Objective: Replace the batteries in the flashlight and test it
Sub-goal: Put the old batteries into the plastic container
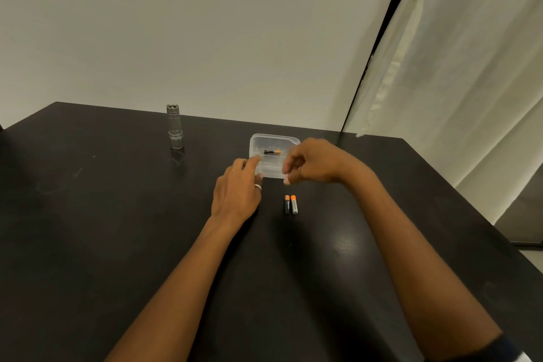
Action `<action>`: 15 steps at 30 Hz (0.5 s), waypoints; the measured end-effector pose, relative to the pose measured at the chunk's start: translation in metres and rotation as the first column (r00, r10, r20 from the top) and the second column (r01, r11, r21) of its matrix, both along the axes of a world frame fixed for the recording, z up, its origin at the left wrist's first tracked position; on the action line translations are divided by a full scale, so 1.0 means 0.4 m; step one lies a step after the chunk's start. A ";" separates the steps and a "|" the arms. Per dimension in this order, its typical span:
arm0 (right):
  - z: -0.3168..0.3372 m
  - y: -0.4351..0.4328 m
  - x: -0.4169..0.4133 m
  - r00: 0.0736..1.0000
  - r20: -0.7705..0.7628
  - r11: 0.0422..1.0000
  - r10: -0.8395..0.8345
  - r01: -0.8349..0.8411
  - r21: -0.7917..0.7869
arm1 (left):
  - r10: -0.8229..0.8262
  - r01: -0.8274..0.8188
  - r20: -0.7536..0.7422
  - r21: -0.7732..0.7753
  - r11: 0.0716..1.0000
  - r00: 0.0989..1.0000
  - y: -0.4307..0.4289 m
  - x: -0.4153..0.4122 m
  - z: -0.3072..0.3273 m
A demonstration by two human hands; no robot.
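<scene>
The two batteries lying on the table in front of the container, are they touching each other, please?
Touching. The head view shows the two batteries side by side on the table with no dark gap between them.

Table (117,229): black, flat, a bit shiny, with a bright spot of light near the front right.
Flashlight (175,126): silver, standing up on end, far back on the left, well apart from the rest.
Plastic box (271,141): clear, small, near the back middle of the table.
Two batteries (291,204): lying flat right on the table, side by side and touching, orange ends pointing away, just in front of the box.
Back edge: up against a plain pale wall.
</scene>
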State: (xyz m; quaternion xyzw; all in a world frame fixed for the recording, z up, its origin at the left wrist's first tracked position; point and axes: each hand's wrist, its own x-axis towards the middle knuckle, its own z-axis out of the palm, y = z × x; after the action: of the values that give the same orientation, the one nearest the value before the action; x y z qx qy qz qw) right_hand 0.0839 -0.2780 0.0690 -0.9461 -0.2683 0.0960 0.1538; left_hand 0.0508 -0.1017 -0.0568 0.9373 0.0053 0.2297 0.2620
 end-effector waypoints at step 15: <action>-0.089 0.015 -0.008 0.999 -0.013 0.992 -0.052 0.053 0.111 | -0.011 0.011 -0.015 -0.018 1.000 1.000 0.004 -0.006 -0.002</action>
State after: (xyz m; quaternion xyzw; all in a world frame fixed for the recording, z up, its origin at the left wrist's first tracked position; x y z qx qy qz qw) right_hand 0.0808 -0.2719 0.0334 -0.9423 -0.2473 0.0814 0.2103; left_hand 0.0484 -0.1000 -0.0576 0.9367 0.0041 0.2210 0.2716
